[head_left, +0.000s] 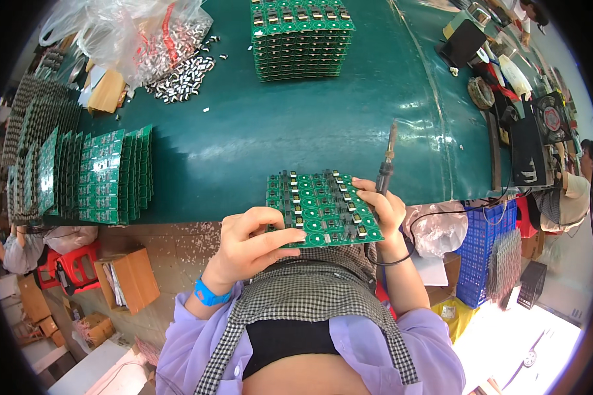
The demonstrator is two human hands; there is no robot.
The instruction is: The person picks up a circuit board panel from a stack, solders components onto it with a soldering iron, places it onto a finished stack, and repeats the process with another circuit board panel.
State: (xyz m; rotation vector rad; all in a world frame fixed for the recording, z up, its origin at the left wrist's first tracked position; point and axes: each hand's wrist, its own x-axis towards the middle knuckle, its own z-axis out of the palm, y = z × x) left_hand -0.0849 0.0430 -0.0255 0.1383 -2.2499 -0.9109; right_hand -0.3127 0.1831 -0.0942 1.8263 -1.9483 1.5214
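A green circuit board panel (321, 217) with rows of small black and white parts is held over the table's near edge, in front of my apron. My left hand (250, 240) pinches its left side, thumb on the near left corner. Along the right edge, the fingers of my right hand (385, 212) grip the same board. That hand also holds a soldering iron (387, 164), its tip pointing up and away from the board. A dark cable (408, 247) loops from the iron around my right wrist.
Stacked circuit boards (303, 56) stand at the far middle. More board panels (102, 174) stand upright at left. Loose metal parts (181, 79) lie beside a clear plastic bag (128, 33). A fan (551, 118) and a tape roll (481, 93) are at right, above a blue crate (484, 234).
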